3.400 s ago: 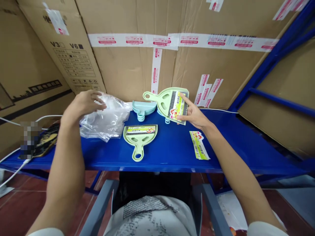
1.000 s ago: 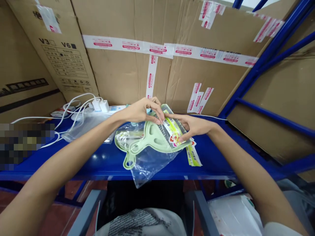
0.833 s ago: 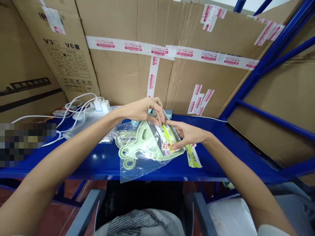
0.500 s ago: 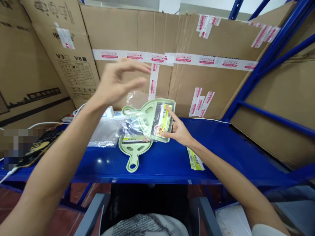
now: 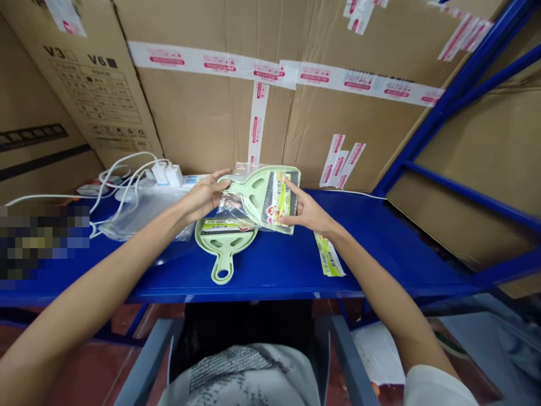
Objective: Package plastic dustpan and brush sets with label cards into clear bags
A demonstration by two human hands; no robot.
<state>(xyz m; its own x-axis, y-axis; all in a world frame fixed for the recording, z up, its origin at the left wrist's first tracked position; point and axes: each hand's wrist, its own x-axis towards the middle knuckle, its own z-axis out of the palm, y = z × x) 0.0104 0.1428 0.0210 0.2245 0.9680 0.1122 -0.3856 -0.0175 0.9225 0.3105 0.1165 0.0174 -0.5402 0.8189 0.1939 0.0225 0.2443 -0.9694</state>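
Note:
A pale green dustpan set (image 5: 265,194) with a bright label sits inside a clear plastic bag, held upright above the blue shelf (image 5: 380,254). My right hand (image 5: 307,213) grips its right edge at the label. My left hand (image 5: 203,197) pinches the bag at the handle end on the left. A second green dustpan set (image 5: 224,243) lies flat on the shelf just below, handle toward me.
A loose label card (image 5: 328,256) lies on the shelf to the right. A pile of clear bags (image 5: 139,211) and white chargers with cables (image 5: 163,172) lie at the left. Taped cardboard boxes (image 5: 270,96) form the back wall. Blue rack posts (image 5: 456,101) rise on the right.
My left hand, raised in the air half a second ago, has come down onto the bag's left end. The bagged dustpan stays upright in my right hand.

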